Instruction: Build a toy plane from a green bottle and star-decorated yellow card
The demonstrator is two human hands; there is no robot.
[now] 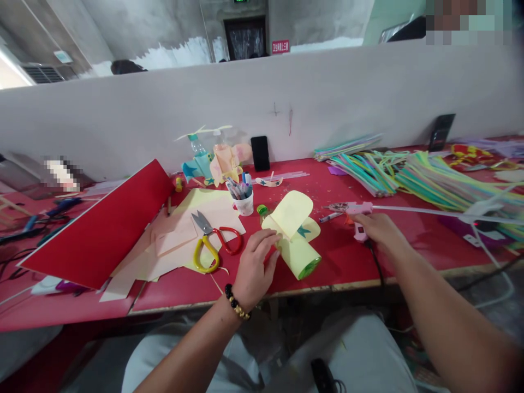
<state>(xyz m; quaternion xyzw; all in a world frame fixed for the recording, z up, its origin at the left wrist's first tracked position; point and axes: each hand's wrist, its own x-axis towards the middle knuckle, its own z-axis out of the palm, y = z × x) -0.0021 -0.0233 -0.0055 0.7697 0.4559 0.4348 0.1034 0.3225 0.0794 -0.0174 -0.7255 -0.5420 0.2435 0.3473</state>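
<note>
A plastic bottle wrapped in pale yellow-green paper (295,254) lies tilted on the red table, its green cap (262,209) pointing away to the left. Rounded paper wings (292,213) stick out from it, and a blue-green star (303,231) shows beside them. My left hand (258,262), with a beaded bracelet at the wrist, has its fingers bent against the wrapped bottle and holds it. In my right hand (379,232) is a pink hot glue gun (356,209), its nozzle pointing left towards the bottle; a long translucent glue stick (421,212) runs out of its back.
Open scissors (208,234) lie on paper sheets (164,248) at the left, beside a slanted red board (110,224). A pen cup (244,203), finished paper-and-bottle planes (223,164) and a phone (260,153) stand behind. Bundled coloured strips (429,177) fill the right.
</note>
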